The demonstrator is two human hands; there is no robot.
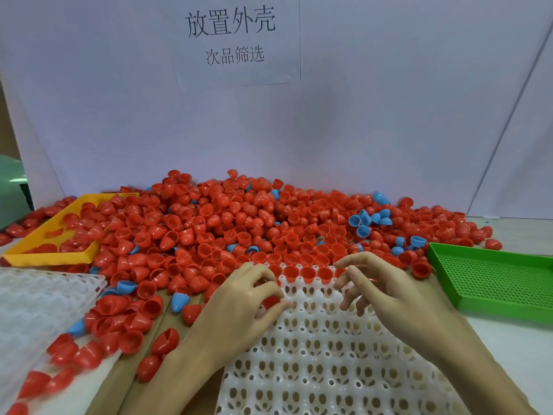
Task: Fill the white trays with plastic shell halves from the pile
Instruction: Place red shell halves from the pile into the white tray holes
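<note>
Trays are sitting at the far left: an orange tray (pixel 45 259) half buried in shells and, nearer, a spare white tray (pixel 36 301) with a few red halves spilling over its edge. Behind and between everything, the pile (pixel 227 223) of mostly red shell halves, with some blue ones mixed in, is spreading across the surface (pixel 508 348) up to the white backdrop.

Moving right, the left hand (pixel 239 304) is curling its fingers around a red shell half (pixel 270 301), holding it just over the near-left pockets of the white tray (pixel 323 369) being filled. Only the far row of that tray is holding shells (pixel 308 272), open side up; the rest of the pockets are showing bare.

The right hand (pixel 386 292) is hovering over the tray's far right part, fingers spread and loosely bent, gripping nothing. A green tray (pixel 490 283) is lying at the far right, holding nothing.

The work appears to be at an early stage, starting the second row. Next, the held half probably needs turning open side up and seating in a free pocket, while the free hand reaches to the pile for another.
</note>
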